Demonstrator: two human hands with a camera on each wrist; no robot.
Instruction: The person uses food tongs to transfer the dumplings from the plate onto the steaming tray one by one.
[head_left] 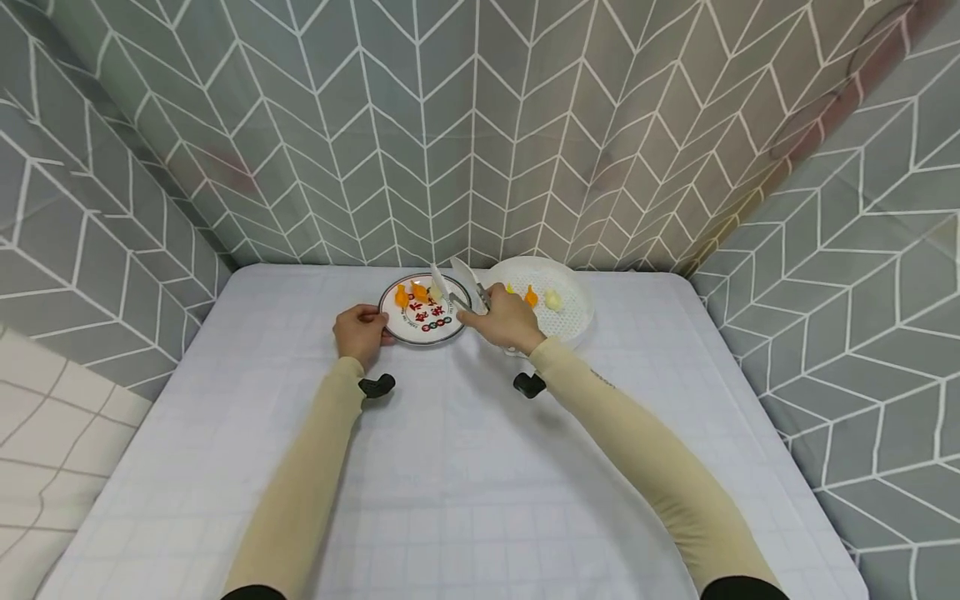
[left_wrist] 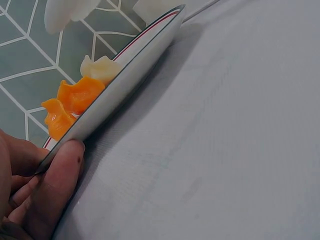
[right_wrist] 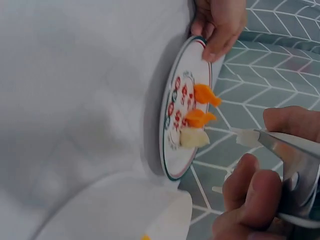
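Note:
My left hand (head_left: 360, 336) pinches the left rim of a round white plate (head_left: 400, 323), thumb and fingers on either side of the edge. Two orange dumpling-shaped pieces (right_wrist: 202, 94) and a pale one (right_wrist: 194, 137) lie on this plate, which has red lettering. From the right, my right hand (head_left: 513, 321) grips metal tongs (right_wrist: 295, 172) with white tips. Above the plate's right part, the tongs' two white ends (head_left: 465, 272) stand apart, with nothing seen between them. The pale piece sits just below them in the head view.
Right of the plate stands a round white perforated basket (head_left: 579, 310), partly behind my right hand. It contains an orange piece (head_left: 531, 297), a pale piece (head_left: 553, 300) and a bit of yellow. A white cloth (head_left: 442, 467) covers the table; a patterned curtain (head_left: 450, 133) hangs behind.

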